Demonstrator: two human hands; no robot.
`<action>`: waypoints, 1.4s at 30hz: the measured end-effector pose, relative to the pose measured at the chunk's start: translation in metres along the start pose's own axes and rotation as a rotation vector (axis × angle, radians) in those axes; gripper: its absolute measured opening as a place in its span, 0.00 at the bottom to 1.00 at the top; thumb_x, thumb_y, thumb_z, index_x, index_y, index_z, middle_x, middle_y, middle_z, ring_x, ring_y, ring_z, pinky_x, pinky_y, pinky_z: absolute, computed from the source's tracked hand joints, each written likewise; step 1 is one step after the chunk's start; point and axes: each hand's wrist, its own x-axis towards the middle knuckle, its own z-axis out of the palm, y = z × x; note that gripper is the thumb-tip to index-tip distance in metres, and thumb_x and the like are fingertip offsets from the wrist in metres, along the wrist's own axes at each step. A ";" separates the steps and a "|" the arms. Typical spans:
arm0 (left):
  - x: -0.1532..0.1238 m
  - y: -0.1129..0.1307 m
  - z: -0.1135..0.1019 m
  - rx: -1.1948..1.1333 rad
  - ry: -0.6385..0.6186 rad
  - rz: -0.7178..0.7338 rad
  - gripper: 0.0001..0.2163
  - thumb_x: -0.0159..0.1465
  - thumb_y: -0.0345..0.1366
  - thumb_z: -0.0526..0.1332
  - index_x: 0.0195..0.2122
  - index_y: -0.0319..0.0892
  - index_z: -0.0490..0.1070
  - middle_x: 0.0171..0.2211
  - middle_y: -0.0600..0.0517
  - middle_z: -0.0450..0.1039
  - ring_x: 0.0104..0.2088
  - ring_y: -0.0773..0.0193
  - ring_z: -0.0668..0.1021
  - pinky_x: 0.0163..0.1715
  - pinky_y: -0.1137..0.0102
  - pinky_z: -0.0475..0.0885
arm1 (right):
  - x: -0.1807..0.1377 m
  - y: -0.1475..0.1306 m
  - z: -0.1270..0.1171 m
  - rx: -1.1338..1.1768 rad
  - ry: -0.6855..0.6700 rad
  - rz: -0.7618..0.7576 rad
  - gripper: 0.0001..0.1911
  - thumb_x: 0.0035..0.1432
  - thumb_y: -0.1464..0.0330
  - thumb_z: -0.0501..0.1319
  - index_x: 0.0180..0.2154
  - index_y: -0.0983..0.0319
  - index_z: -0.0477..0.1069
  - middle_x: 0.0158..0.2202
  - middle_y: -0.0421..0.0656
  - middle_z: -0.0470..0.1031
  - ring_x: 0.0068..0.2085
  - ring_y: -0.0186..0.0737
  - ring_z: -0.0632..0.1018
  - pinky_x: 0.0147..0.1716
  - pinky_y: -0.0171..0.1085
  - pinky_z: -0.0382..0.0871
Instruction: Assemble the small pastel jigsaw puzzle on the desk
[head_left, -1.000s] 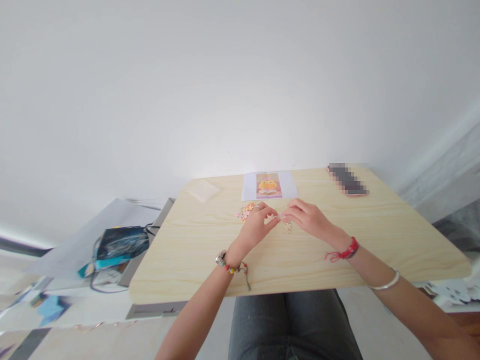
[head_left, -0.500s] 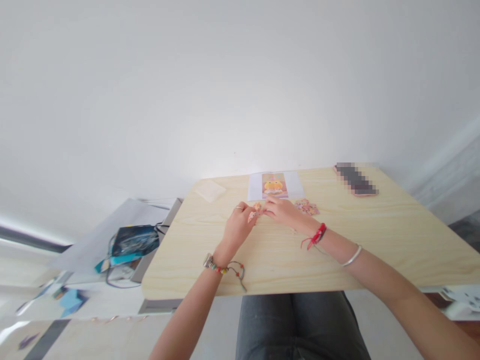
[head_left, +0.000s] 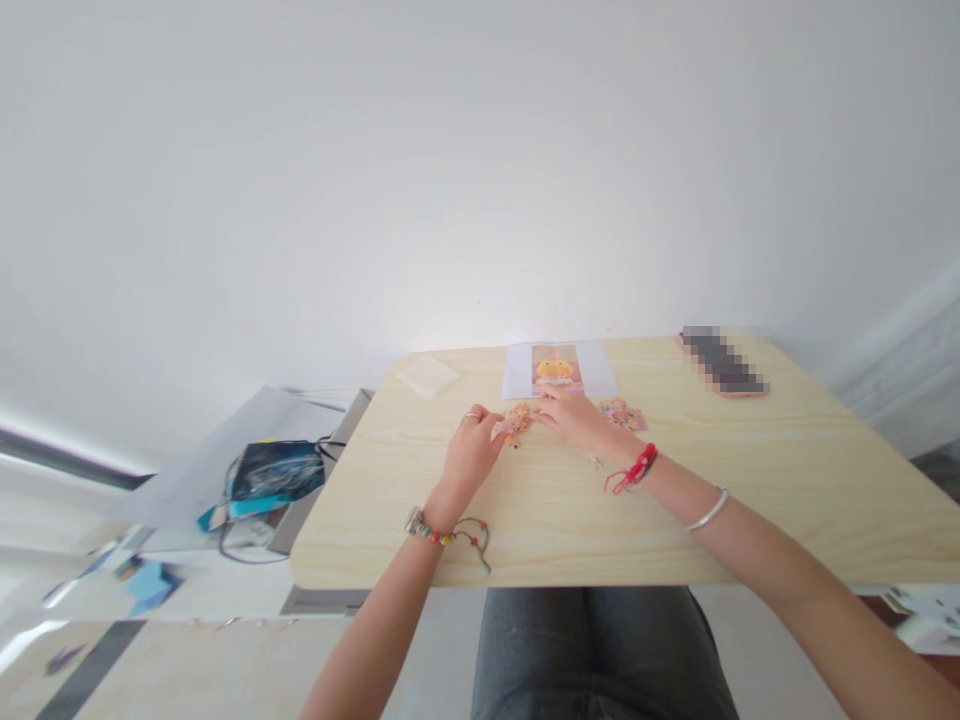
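Close together, two bare hands work over a small pile of jigsaw pieces [head_left: 517, 418]. The left hand [head_left: 470, 448] is at the near left edge of the pile, thumb and fingers curled around a pale pink piece; I cannot tell whether they are pinching it or only touching. The right hand [head_left: 576, 418] is on the pile's other side, its fingers bunched and pointing inward; whether it holds anything is hidden from me.

The pieces are orange, pink and cream, lying loosely heaped. They look light, thin and fairly stiff, probably card, and would likely slide on a smooth surface. A fingertip-and-thumb pinch on the edges should suit them best, gently, since the little tabs could bend.

Beyond the right hand is a second pile of pieces [head_left: 624, 413], and nearer its wrist a few loose pieces [head_left: 595, 462]. Behind everything, a white sheet [head_left: 517, 372] bears a printed picture of a yellow figure. Farther out on the pale wooden worktop [head_left: 750, 480] are a translucent packet [head_left: 427, 377] at the left and a blurred-out phone [head_left: 721, 364] at the right.
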 end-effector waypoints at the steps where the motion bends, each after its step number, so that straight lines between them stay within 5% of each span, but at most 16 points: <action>1: -0.001 0.004 -0.001 -0.004 -0.004 0.003 0.08 0.59 0.33 0.54 0.37 0.40 0.70 0.32 0.50 0.64 0.34 0.64 0.71 0.36 0.69 0.69 | -0.007 0.003 -0.004 0.000 0.013 0.017 0.09 0.58 0.71 0.52 0.33 0.65 0.70 0.36 0.45 0.65 0.33 0.33 0.69 0.32 0.32 0.61; 10: 0.007 0.050 0.015 -0.057 -0.156 0.080 0.10 0.57 0.28 0.56 0.40 0.40 0.69 0.39 0.47 0.65 0.40 0.61 0.71 0.41 0.66 0.68 | -0.050 0.035 -0.021 -0.047 -0.147 0.193 0.08 0.53 0.73 0.57 0.36 0.64 0.72 0.37 0.45 0.68 0.38 0.37 0.71 0.38 0.34 0.62; 21: 0.025 0.060 0.033 0.022 -0.254 0.113 0.09 0.61 0.33 0.52 0.34 0.40 0.71 0.36 0.47 0.65 0.37 0.61 0.72 0.35 0.68 0.68 | -0.040 0.003 -0.013 -0.194 -0.193 0.196 0.10 0.56 0.67 0.54 0.30 0.65 0.70 0.34 0.46 0.67 0.30 0.36 0.72 0.22 0.33 0.56; 36: 0.015 0.056 0.008 -0.013 -0.117 0.150 0.06 0.59 0.32 0.55 0.36 0.41 0.70 0.35 0.48 0.65 0.36 0.63 0.71 0.37 0.67 0.67 | -0.044 0.002 -0.023 -0.124 0.001 0.022 0.10 0.58 0.68 0.52 0.31 0.64 0.69 0.34 0.44 0.66 0.29 0.32 0.69 0.27 0.32 0.59; 42: 0.023 0.072 0.015 -0.058 -0.112 0.167 0.07 0.60 0.34 0.54 0.35 0.41 0.69 0.35 0.48 0.65 0.35 0.62 0.71 0.36 0.68 0.68 | -0.061 0.014 -0.029 -0.116 0.043 0.048 0.08 0.57 0.68 0.53 0.32 0.62 0.69 0.36 0.44 0.66 0.32 0.33 0.70 0.31 0.33 0.63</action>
